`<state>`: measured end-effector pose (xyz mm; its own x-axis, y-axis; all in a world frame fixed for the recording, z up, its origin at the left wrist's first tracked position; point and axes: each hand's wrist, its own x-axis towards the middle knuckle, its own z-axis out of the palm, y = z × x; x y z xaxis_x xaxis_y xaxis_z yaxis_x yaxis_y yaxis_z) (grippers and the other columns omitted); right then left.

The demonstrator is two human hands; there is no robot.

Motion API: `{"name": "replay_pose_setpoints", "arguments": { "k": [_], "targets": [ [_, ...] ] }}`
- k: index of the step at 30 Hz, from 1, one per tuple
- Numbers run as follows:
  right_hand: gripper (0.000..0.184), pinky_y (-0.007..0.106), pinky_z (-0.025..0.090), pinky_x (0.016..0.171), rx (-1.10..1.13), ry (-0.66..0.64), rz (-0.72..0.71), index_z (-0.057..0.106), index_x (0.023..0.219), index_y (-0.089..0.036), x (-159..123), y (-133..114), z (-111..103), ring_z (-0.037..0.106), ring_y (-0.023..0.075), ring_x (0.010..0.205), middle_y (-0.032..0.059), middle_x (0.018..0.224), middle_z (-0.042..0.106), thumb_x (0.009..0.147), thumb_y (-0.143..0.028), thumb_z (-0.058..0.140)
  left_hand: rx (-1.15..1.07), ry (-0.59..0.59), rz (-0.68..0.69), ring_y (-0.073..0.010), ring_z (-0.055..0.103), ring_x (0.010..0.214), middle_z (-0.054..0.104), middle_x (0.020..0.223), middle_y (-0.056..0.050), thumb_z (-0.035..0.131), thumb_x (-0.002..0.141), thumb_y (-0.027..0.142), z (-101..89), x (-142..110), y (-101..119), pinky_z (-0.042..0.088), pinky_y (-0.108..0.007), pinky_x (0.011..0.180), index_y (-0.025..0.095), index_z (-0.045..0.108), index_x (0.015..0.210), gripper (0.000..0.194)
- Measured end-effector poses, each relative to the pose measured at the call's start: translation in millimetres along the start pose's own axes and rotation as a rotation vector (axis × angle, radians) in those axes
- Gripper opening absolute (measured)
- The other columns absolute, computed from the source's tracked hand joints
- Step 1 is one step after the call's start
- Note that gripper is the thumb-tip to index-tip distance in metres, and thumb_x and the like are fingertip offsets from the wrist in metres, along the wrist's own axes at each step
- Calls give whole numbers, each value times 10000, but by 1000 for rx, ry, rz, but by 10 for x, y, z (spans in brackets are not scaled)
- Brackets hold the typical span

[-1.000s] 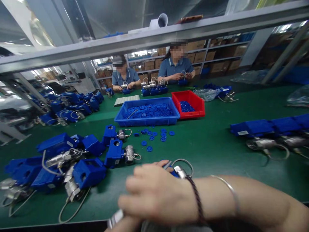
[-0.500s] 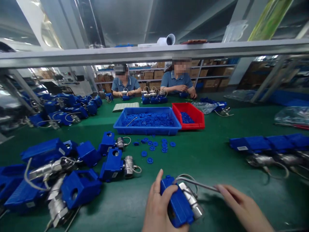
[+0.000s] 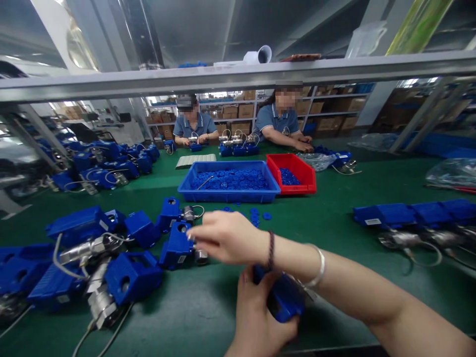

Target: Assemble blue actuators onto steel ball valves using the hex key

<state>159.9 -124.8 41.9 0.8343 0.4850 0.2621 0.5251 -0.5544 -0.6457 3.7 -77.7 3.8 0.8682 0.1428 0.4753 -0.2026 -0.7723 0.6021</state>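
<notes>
My left hand (image 3: 260, 312) is wrapped round a blue valve actuator (image 3: 286, 297) near the front edge of the table, and my right forearm covers much of its metal valve. Stretched across to the left, my right hand (image 3: 230, 238) has its fingers extended and a gap between thumb and forefinger. Its fingertips are at a standing blue actuator (image 3: 174, 248) with a round hole on top; I cannot tell whether they touch it. Behind that one stands another blue actuator (image 3: 170, 210) with a metal valve. Small blue discs (image 3: 255, 213) lie partly hidden behind my right hand.
A blue tray (image 3: 230, 197) of small blue discs and a red bin (image 3: 297, 189) stand mid-table. Several actuators (image 3: 130, 277) lie piled at left; a row (image 3: 397, 215) stands at right. Two people (image 3: 280, 124) work opposite, below a shelf beam (image 3: 238, 79).
My right hand has let go of the actuator's grey cable and swung left over my left hand to the standing actuators. My left hand keeps its hold.
</notes>
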Motion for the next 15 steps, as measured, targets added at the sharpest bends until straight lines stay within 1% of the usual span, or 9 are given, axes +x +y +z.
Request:
{"name": "replay_pose_setpoints", "arguments": {
  "k": [3,5,6,8,9,11,13,14,15],
  "targets": [
    [365,304,483,921,40,-49,-10,716,1011,-184,640,21,-245,637,205,926,52,974,705,675,-101,601,-142,9,37,-308,530,1130,471,1307,-99,743,426,142,49,-93,-28,499,-471,932,260,631,1087,681],
    [327,273,507,854,30,-46,45,729,927,-163,739,179,-394,650,189,858,53,913,714,649,-82,577,-202,34,10,-309,496,1145,416,1330,-84,732,439,97,94,-151,-41,482,-491,934,289,597,1106,708],
    [266,264,528,777,17,-39,91,731,857,-145,646,311,-473,657,185,774,59,832,716,652,-104,566,-216,46,-5,-311,483,1146,399,1333,-78,727,448,92,114,-171,-43,475,-499,933,298,585,1109,706],
    [202,265,529,572,-21,-15,218,709,713,-120,183,619,-641,623,183,559,72,631,676,694,-218,533,-231,59,-21,-317,464,1146,375,1337,-72,722,462,87,139,-191,-40,463,-514,928,306,570,1113,704],
    [283,273,506,488,-42,9,277,702,703,-118,-155,757,-724,591,185,476,75,572,652,732,-306,492,-234,59,-26,-319,456,1148,366,1341,-70,722,466,83,143,-190,-34,459,-518,929,310,565,1118,708],
    [467,315,533,522,-92,88,352,708,755,-133,-917,908,-865,641,233,575,111,667,685,792,-462,379,-240,47,-31,-320,446,1154,353,1350,-65,728,469,77,137,-170,-16,453,-520,932,319,559,1131,724],
    [469,346,570,632,-183,326,376,709,780,-207,-1609,838,-940,680,272,766,99,817,716,801,-536,376,-236,31,-33,-318,447,1151,356,1347,-65,743,482,86,125,-133,11,455,-521,929,323,558,1140,723],
    [414,341,572,598,-225,378,317,704,775,-266,-1875,730,-944,681,266,757,73,801,713,832,-522,384,-228,24,-32,-316,452,1145,363,1339,-69,751,494,99,122,-113,29,459,-521,922,322,561,1140,709],
    [343,336,570,569,-230,275,204,699,821,-333,-2073,589,-926,678,257,780,50,821,706,868,-493,400,-216,20,-32,-316,460,1136,371,1330,-75,757,509,114,124,-94,49,465,-522,913,317,567,1136,686]
  ]
}}
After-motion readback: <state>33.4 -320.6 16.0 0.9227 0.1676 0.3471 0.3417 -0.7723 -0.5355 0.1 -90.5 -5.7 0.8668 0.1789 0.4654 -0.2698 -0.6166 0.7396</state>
